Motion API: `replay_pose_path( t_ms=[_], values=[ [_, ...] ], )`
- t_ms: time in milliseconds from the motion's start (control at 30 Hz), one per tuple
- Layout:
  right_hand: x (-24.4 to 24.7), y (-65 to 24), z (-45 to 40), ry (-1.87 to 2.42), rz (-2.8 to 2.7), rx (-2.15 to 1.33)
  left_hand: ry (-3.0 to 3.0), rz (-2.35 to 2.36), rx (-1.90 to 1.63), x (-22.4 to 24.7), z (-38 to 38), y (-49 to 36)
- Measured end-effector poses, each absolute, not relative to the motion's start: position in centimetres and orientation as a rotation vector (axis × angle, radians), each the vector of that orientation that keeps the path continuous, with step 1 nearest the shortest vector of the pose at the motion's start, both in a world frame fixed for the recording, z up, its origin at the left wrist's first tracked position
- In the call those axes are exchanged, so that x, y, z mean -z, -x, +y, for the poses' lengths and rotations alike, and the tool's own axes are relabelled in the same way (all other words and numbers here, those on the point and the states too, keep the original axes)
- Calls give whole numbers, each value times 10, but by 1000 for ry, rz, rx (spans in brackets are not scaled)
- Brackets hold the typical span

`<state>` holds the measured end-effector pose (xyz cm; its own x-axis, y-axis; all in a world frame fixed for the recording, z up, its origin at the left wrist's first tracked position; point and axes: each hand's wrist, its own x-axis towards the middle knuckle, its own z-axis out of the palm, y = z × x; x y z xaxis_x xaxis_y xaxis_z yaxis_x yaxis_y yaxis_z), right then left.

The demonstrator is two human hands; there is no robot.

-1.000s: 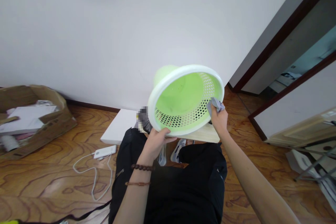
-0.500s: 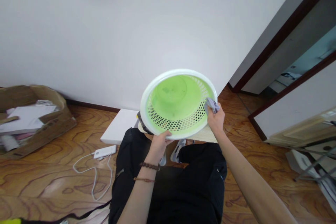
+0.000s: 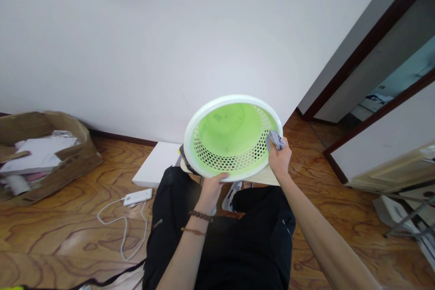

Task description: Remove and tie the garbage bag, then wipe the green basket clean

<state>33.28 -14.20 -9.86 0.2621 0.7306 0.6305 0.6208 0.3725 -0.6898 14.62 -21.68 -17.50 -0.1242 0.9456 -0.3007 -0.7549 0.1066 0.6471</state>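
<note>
A round green plastic basket (image 3: 227, 131) with a pale rim and rows of holes is tilted so its inside faces me, above my knees. My left hand (image 3: 213, 189) grips the near rim, thumb over the top and fingers hidden beneath. At the right side of the rim, my right hand (image 3: 280, 156) is closed on a crumpled grey cloth (image 3: 276, 140), which lies against the inner edge. Part of a light wooden surface (image 3: 263, 177) shows under the basket, with a dark object partly hidden at its left.
A white flat box (image 3: 156, 163) lies by the wall on the left. Nearby are a white power bank (image 3: 137, 196) with a cable and a cardboard box (image 3: 73, 158) of papers. To the right, a doorway opens; a metal-legged stand (image 3: 408, 219) is at the far right.
My left hand has shifted slightly right along the near rim. The basket has tipped a little and its far rim sits lower in view. The cloth stays in my right hand.
</note>
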Motion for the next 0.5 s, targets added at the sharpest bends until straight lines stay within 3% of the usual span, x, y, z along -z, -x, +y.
replay_pose_path(
  t_ms=[200, 500],
  values=[
    [94, -334, -146, 1298, -1403, -129, -214, 585, -1429, 160, -221, -152],
    [101, -342, -141, 1320, -1400, -235, -461, 741, -1402, 139, -227, -124]
  ],
)
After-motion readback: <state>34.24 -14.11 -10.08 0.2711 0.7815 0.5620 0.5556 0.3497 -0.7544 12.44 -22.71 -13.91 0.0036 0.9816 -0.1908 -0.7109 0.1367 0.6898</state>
